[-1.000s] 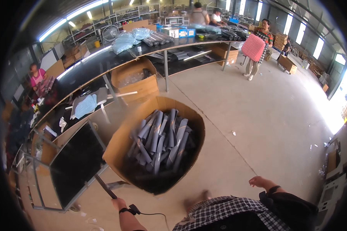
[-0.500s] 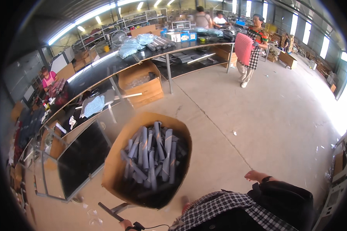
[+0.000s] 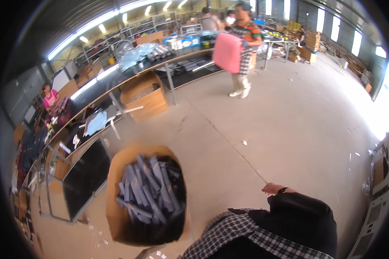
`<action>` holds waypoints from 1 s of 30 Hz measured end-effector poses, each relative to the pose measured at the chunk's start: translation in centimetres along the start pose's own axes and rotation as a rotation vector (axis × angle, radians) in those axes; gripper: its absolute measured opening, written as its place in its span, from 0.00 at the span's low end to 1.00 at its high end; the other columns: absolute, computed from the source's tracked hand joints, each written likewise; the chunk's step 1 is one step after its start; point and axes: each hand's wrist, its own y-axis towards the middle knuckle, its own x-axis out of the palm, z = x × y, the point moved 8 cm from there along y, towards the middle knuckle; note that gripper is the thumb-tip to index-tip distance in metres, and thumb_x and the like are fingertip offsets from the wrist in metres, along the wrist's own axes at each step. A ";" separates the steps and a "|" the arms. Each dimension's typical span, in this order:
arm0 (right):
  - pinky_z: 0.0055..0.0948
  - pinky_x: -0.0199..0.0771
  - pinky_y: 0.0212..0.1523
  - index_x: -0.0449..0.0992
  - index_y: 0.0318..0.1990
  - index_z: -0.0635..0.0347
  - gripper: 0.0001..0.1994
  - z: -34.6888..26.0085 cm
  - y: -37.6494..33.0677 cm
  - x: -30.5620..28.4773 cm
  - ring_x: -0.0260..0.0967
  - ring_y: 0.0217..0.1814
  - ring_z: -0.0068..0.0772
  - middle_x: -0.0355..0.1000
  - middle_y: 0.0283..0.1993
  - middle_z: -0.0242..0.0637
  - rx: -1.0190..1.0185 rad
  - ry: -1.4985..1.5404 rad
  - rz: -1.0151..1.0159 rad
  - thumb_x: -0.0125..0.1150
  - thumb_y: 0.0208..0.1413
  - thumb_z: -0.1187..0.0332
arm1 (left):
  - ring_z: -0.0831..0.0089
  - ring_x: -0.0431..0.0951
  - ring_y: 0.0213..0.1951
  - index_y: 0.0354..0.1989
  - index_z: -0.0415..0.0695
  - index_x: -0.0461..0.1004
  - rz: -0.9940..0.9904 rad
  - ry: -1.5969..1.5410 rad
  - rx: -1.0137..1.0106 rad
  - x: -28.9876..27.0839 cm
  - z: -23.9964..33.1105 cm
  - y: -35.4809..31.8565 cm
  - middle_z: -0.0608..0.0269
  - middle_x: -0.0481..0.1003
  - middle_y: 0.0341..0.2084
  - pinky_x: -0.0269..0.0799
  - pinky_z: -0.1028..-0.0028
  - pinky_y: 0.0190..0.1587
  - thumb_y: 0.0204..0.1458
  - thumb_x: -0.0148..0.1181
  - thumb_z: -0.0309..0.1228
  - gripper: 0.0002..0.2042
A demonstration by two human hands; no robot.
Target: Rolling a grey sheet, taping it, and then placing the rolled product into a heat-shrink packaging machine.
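My right hand (image 3: 271, 188) hangs out over the concrete floor with its fingers curled in, and nothing shows in it. A dark band circles that wrist. My left hand is out of the picture. In front of me to the left stands a large open cardboard box (image 3: 113, 196), loaded with several grey-blue rolled sheets (image 3: 143, 185), some with orange-brown bands. The rolls lie at mixed angles. Part of a metal bar (image 3: 149, 251) shows below the box at the lower edge.
A co-worker (image 3: 243, 32) carrying a pink sheet-like bundle (image 3: 227, 52) is ahead, beside the long dark worktable (image 3: 100, 82). Another cardboard box (image 3: 148, 102) sits by its legs. A metal frame with a black panel (image 3: 87, 179) stands left of my box. Litter (image 3: 244, 142) lies on the floor.
My left hand, earlier on a dark handle bar by the box, has left the picture. The co-worker with the pink bundle is nearer and further left. The box now appears lower and further left.
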 end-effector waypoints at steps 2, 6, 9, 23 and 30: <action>0.39 0.74 0.41 0.76 0.39 0.59 0.14 1.9 -2.1 -0.1 0.75 0.43 0.41 0.77 0.36 0.38 0.233 0.239 -0.002 0.45 0.57 0.63 | 0.66 0.76 0.42 0.44 0.49 0.75 0.044 -0.067 0.055 1.1 4.0 -3.1 0.61 0.77 0.41 0.71 0.62 0.42 0.51 0.55 0.50 0.20; 0.40 0.72 0.43 0.79 0.35 0.61 0.20 2.1 -2.9 1.8 0.75 0.41 0.42 0.77 0.31 0.41 -0.064 0.195 0.145 0.45 0.54 0.55 | 0.64 0.78 0.37 0.40 0.46 0.76 0.136 -0.135 0.041 4.0 5.0 -8.3 0.58 0.78 0.36 0.72 0.62 0.36 0.52 0.53 0.49 0.18; 0.37 0.73 0.43 0.79 0.33 0.61 0.19 2.8 -2.5 4.4 0.76 0.39 0.39 0.78 0.31 0.40 0.170 0.369 0.030 0.46 0.53 0.55 | 0.62 0.79 0.32 0.37 0.44 0.76 0.236 -0.089 0.040 7.3 3.2 -13.3 0.55 0.78 0.33 0.74 0.62 0.32 0.53 0.52 0.48 0.18; 0.37 0.69 0.25 0.71 0.37 0.64 0.12 10.3 -6.4 17.0 0.67 0.26 0.37 0.70 0.30 0.41 0.168 0.413 -0.223 0.52 0.59 0.62 | 0.71 0.69 0.14 0.25 0.39 0.67 0.401 -1.984 -0.779 21.0 1.8 -33.2 0.59 0.70 0.18 0.64 0.74 0.14 0.47 0.57 0.27 0.06; 0.31 0.69 0.26 0.69 0.30 0.62 0.09 -0.3 -6.1 17.2 0.69 0.25 0.34 0.69 0.25 0.40 0.051 0.375 -0.241 0.48 0.58 0.67 | 0.70 0.70 0.13 0.27 0.38 0.67 0.562 -2.029 -0.844 28.5 0.8 -38.1 0.60 0.69 0.15 0.64 0.71 0.14 0.47 0.58 0.26 0.06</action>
